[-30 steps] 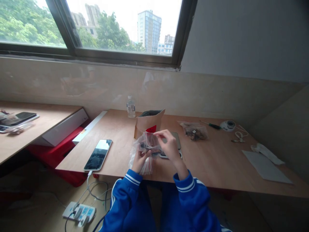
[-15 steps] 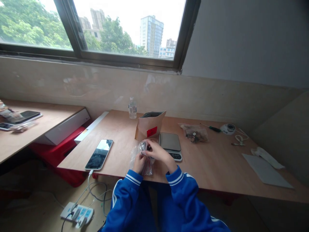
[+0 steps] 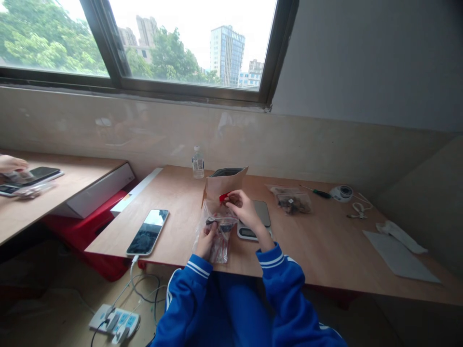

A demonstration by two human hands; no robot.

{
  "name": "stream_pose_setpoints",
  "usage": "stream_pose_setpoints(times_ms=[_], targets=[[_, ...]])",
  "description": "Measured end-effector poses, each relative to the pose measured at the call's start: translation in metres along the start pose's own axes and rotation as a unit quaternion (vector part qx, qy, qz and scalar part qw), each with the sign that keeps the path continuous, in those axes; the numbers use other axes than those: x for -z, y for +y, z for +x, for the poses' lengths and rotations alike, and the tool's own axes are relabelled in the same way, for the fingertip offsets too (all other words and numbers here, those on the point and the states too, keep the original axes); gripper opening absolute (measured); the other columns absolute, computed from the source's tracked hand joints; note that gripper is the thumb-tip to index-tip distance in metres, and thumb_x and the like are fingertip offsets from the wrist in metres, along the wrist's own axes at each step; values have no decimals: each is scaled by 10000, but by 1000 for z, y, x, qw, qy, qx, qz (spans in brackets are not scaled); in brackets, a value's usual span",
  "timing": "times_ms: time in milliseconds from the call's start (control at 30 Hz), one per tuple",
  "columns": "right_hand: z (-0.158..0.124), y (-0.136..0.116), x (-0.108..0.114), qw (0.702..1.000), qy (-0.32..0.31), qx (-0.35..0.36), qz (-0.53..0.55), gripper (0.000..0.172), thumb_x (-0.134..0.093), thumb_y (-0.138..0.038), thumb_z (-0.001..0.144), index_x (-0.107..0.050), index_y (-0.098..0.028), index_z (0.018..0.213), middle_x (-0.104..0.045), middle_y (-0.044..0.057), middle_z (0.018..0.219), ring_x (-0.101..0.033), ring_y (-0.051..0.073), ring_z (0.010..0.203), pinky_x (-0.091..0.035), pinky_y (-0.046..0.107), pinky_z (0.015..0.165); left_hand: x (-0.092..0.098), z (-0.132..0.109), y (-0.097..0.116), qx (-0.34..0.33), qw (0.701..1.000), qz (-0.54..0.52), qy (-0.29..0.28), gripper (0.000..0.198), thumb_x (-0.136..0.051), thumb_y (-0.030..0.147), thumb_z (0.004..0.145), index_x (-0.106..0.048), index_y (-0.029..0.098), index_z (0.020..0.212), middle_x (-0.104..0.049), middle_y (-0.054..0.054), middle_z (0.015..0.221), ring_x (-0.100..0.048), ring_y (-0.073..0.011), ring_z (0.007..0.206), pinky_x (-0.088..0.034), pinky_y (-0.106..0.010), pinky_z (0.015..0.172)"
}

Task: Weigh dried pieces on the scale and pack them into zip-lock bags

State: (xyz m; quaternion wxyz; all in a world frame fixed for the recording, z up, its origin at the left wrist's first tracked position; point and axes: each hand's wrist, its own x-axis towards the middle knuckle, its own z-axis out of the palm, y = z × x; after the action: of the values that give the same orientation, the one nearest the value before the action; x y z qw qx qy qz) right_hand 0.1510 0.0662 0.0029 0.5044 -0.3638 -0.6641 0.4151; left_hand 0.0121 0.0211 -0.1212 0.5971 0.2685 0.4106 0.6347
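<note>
My left hand (image 3: 206,241) is closed on the near side of a clear plastic bag (image 3: 222,250), its thumb against a dark edge on the bag. The bag lies at the table's front edge with its upper part raised. Above the bag, my right hand (image 3: 245,210) is pinched, fingertips in front of the red label on the brown paper pouch (image 3: 226,183). What those fingertips hold is too small to make out. The pouch stands upright with its top open. Partly behind my right hand and wrist sits a small kitchen scale (image 3: 263,212).
A phone (image 3: 148,232) on a charging cable lies to the left, and a water bottle (image 3: 197,164) stands at the back. Rightward are a zip bag of brown pieces (image 3: 293,201), a screwdriver (image 3: 321,193) and a white dome camera (image 3: 341,193). Another person's hand (image 3: 12,164) is at the left table.
My right hand has moved up and right, away from my left hand, and the plastic bag is spread wider. Another person's hand has come into view at the far left.
</note>
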Motion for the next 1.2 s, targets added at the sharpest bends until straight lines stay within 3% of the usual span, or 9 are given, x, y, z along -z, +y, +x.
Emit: stream_pose_setpoints(times_ms=[233,367,533,633,700,800,900,1067,1200], targets=[[64,-19,15,977,117,175,-26,214,-626,-316,830,-633,-212,1016,-677,39,1007,-647,160,922,-512,297,866,1,2,2,32,997,-34,58,423,-839,410,541,-564,157,738,-693,-43,815,-671,-162,740,-524,-239,613],[83,-9,13,962,93,221,-133,212,-552,-325,890,-652,-226,1050,-679,46,1031,-630,171,961,-496,308,874,-1,-1,5,37,997,-37,59,389,-838,375,558,-579,153,745,-703,-54,839,-672,-161,756,-528,-233,617],[70,-18,13,935,1,248,-253,248,-495,-345,927,-663,-235,1072,-644,68,1120,-571,200,1075,-434,369,973,-2,-2,5,29,998,-22,54,425,-853,319,540,-610,154,846,-707,-40,833,-681,-193,819,-537,-271,696],[44,-22,7,934,85,247,-245,272,-422,-283,948,-637,-232,1106,-605,74,1181,-522,204,1141,-379,400,1030,-3,-3,3,14,999,1,43,472,-859,281,535,-613,153,917,-715,-43,833,-686,-218,848,-531,-315,775],[25,-16,2,946,126,210,-210,268,-391,-234,942,-644,-209,1028,-640,70,1046,-573,194,1025,-430,377,959,-3,-4,3,-1,1000,19,23,521,-853,259,547,-610,156,996,-723,-59,895,-681,-234,902,-516,-348,847],[5,3,-4,980,-16,106,-168,239,-423,-167,902,-660,-188,916,-671,49,904,-621,167,849,-493,303,806,-3,-5,3,-25,999,29,-20,599,-831,253,583,-581,165,1120,-715,-82,1010,-660,-258,997,-482,-393,931],[-1,23,-4,965,-185,25,-182,291,-427,-60,848,-682,-182,916,-691,57,945,-634,170,876,-490,301,818,-2,-4,1,-38,998,33,-34,584,-823,255,589,-590,150,1113,-710,-97,1025,-648,-276,1025,-466,-420,958],[3,31,-6,949,-245,33,-198,407,-555,-60,785,-594,-179,1171,-614,104,1207,-559,226,1118,-422,371,978,2,0,-4,-54,997,31,-36,588,-811,252,598,-597,163,1139,-684,-107,1115,-619,-290,1087,-460,-425,976],[4,24,-10,923,-317,17,-217,337,-613,-63,757,-629,-158,1079,-657,97,1098,-608,229,994,-461,342,900,5,1,-6,-48,997,45,-44,540,-818,254,583,-634,153,1082,-703,-107,1058,-637,-298,1047,-468,-432,967]])
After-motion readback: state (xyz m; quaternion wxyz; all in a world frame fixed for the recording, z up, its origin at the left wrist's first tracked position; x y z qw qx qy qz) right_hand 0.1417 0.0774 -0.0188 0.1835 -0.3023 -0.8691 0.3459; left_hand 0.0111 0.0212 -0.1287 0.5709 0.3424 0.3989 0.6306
